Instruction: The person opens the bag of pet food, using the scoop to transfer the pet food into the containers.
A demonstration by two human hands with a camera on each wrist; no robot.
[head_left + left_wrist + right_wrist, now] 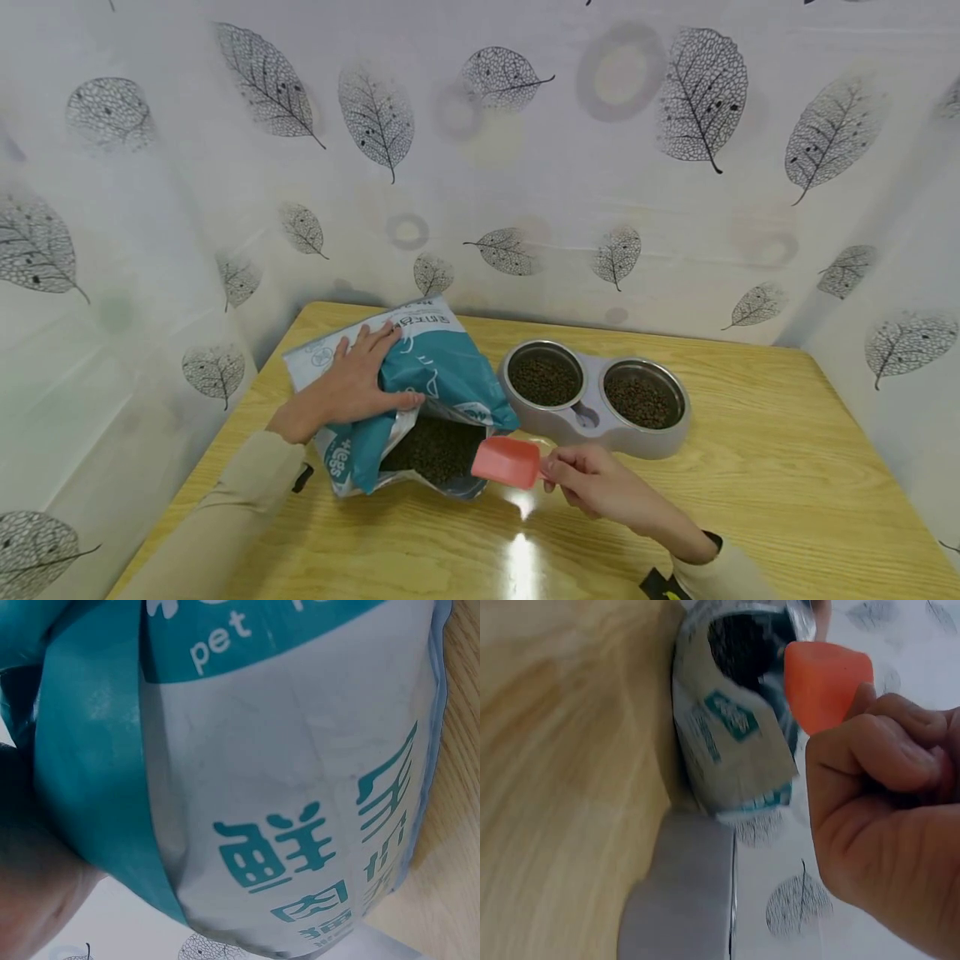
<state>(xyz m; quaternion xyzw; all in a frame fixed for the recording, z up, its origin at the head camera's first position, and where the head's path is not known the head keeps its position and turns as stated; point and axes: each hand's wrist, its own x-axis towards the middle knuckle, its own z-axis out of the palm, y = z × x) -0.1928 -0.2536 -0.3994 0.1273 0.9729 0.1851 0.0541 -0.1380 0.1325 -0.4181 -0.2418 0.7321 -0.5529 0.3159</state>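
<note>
A teal and white pet food bag lies on its side with its mouth facing the front of the table, dark brown kibble showing inside. My left hand rests on top of it, fingers spread and thumb extended. In the left wrist view the bag's printed side fills most of the picture. My right hand grips the handle of a pink-red scoop just right of the bag's mouth. The right wrist view shows those fingers curled and the scoop near the opening; the scoop's contents are hidden.
A grey double pet bowl stand stands right of the bag, both metal bowls containing brown kibble. Light wood tabletop extends to the right. Leaf-patterned white sheeting hangs behind the table and along both sides.
</note>
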